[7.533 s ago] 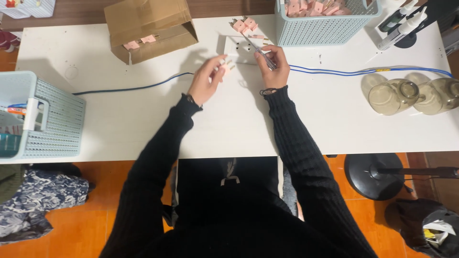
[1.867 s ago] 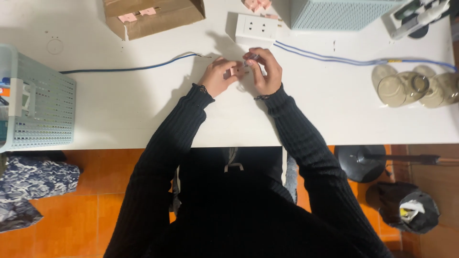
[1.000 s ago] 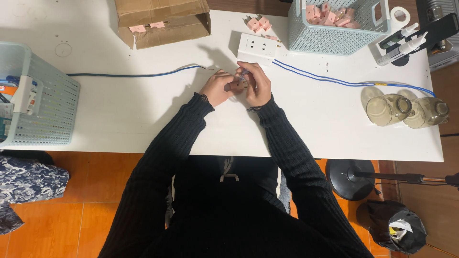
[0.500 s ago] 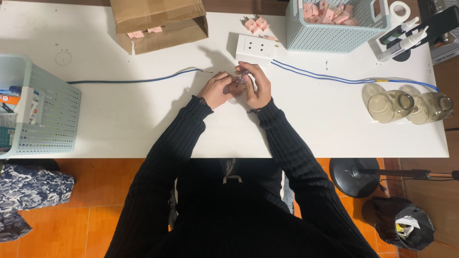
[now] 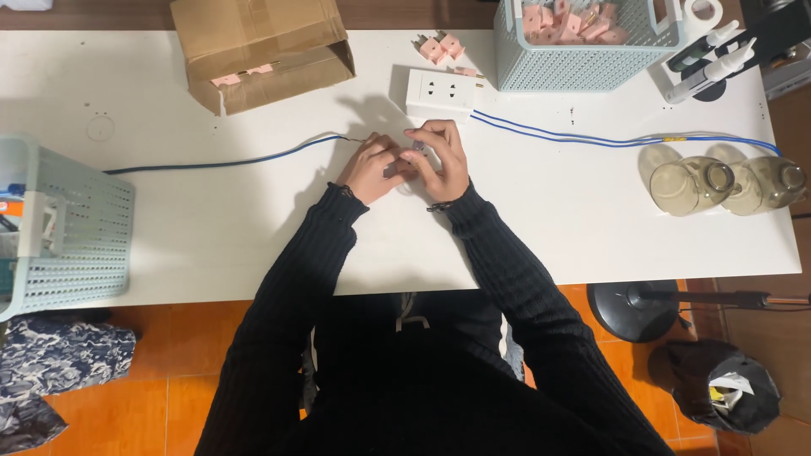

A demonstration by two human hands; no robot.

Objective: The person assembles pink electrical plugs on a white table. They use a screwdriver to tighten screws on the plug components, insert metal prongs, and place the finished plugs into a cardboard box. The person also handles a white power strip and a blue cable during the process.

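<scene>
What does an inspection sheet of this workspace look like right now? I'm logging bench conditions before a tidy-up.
Surface: white table, mostly bare in front of the person.
Job's things: small pinkish part between both hands, too small to identify; blue cable ends at the left hand.
Clutter: open cardboard box, loose pink plugs, white socket block, mesh basket of pink parts, second basket at left edge, two glass jars.
Hands: left hand and right hand close together, fingers pinching the part.
Cables: paired blue wires run right from the socket block.
Surroundings: orange floor, dark bag, patterned cloth.
</scene>
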